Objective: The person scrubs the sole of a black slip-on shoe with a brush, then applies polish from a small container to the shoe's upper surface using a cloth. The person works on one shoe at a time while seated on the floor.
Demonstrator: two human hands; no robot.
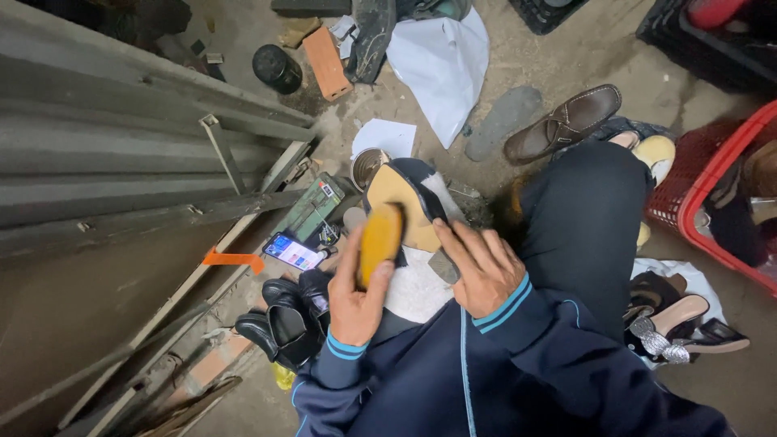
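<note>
Tan rubber sole piece (379, 243) sits upright in the left hand (354, 303), thumb on its near edge and the other fingers wrapped behind it, so the grip is closed around it. Right hand (479, 271) lies over the dark shoe (409, 202), which rests sole-up on a pale cloth (414, 287) across the lap; its fingers are spread flat and press the heel end down, closed on nothing.

Position: sole piece stands just left of the shoe's tan underside, touching or nearly touching it; the contact line is hidden by the piece itself.

Judgement on technique: fitting goes best if the right hand pins the shoe firmly while the left lines up the piece with the outline before pressing. Whether adhesive is on either face cannot be told.

Surroundings: a round tin (368, 166) just beyond the toe, a lit phone (293, 252) on the floor to the left, black shoes (283, 320) beside the left forearm, a brown loafer (566, 121) farther off, a red basket (712, 194) at right.
</note>
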